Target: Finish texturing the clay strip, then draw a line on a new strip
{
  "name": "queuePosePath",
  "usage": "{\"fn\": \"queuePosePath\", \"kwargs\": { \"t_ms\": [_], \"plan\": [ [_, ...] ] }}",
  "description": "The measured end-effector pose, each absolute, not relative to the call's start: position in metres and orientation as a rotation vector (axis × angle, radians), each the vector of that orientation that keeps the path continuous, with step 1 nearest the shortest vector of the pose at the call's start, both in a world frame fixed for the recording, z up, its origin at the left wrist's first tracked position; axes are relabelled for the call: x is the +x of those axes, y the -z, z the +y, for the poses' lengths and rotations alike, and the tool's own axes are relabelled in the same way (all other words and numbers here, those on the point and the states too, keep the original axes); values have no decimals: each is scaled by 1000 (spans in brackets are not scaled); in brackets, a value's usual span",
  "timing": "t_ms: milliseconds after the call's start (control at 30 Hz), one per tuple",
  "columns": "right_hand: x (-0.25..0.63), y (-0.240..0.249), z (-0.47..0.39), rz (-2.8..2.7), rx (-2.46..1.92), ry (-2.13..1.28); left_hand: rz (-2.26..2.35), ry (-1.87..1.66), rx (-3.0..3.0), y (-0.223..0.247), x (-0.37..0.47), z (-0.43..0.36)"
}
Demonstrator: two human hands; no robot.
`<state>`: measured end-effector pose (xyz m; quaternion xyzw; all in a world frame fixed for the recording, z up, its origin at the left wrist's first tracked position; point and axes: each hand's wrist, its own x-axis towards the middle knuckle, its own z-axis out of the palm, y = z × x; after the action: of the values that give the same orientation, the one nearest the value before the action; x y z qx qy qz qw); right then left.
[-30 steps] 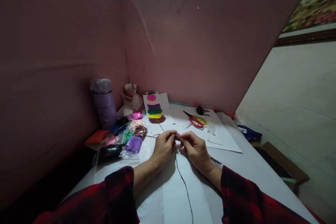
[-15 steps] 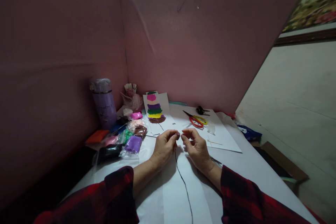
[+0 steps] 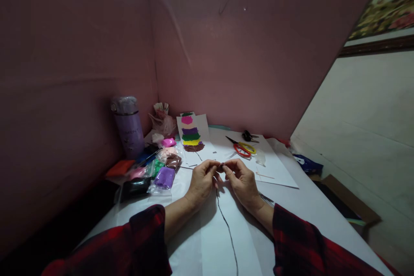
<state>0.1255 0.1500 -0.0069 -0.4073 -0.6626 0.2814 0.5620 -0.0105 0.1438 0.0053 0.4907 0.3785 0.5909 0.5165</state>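
Above the white paper, my left hand [image 3: 203,177] pinches a small dark brown lump [image 3: 220,167] that looks like modelling clay. My right hand [image 3: 241,179] meets it from the other side, thumb and fingertips closed on the same lump. Fingers hide most of it. Below them a dark wavy line [image 3: 229,226] runs down a white paper strip [image 3: 216,241]; whether it is drawn or laid on, I cannot tell. Left of my hands lie bagged clay packs, among them a purple one [image 3: 164,177], a brown one [image 3: 173,161] and a black one [image 3: 136,187].
Red-and-yellow-handled scissors [image 3: 244,150] lie open beyond my right hand, near a black clip-like object [image 3: 247,136]. A card with painted colour bands [image 3: 190,136] leans at the back. A purple bottle [image 3: 127,129] stands at left. Pink panels [image 3: 226,60] enclose the table's back and left.
My right hand's fingertips have come left and closed on the brown lump, where a small gap was before. My left hand stays nearly in place, still pinching.
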Motion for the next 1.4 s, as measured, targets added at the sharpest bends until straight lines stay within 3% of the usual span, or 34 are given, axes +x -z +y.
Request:
{"fn": "queuePosePath", "kwargs": {
  "t_ms": [567, 1400],
  "plan": [
    [130, 11, 146, -1680, -899, -760, 988, -1403, 1189, -5, -10, 144],
    [127, 6, 146, -1618, -986, -590, 1080, -1438, 1333, -2, -11, 145]
  ]
}}
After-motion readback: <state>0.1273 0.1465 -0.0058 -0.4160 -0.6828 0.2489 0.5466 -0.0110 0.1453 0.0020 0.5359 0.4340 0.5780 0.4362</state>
